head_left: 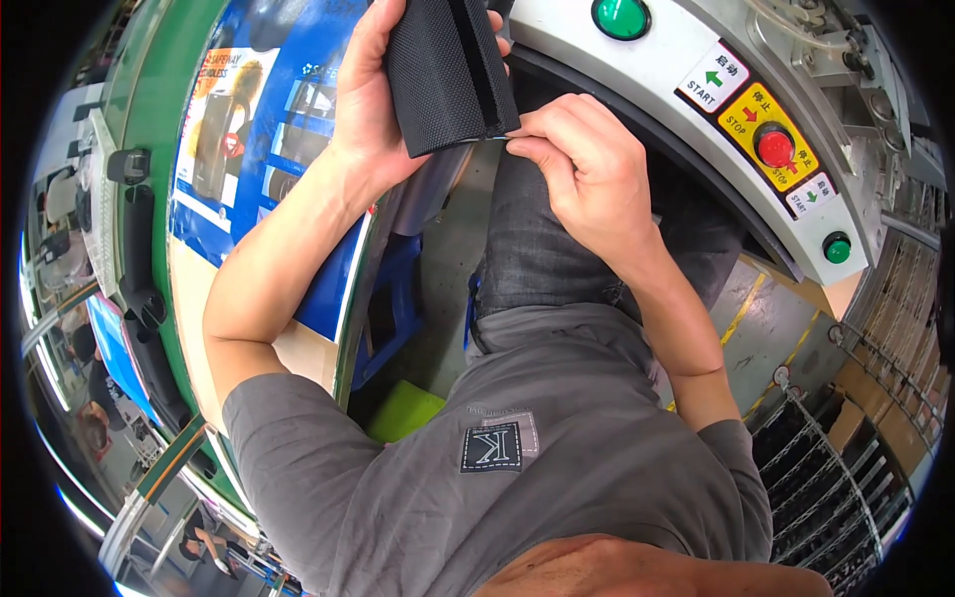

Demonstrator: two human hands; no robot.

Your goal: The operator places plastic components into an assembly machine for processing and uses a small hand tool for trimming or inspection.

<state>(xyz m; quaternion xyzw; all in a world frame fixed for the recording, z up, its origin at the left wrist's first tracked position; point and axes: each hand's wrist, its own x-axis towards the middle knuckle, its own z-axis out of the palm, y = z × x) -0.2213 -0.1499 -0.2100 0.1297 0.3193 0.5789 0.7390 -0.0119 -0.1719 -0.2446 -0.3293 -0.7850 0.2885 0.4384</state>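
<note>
A black textured fabric pouch (435, 85), with a smooth darker strip along its length, is held up at the top middle. My left hand (366, 95) wraps round it from the left, fingertips showing past its far right edge. At the pouch's lower right corner, my right hand (587, 164) pinches with thumb and forefinger. A thin strand or edge seems to run from the pouch's lower rim into that pinch; it is too small to name.
At right, a curved white machine panel (686, 119) carries a green button (621, 17), a red stop button (774, 146) and a smaller green button (837, 248). A blue printed carton sheet (259, 129) covers the left bench. Wire racks (826, 468) stand lower right.
</note>
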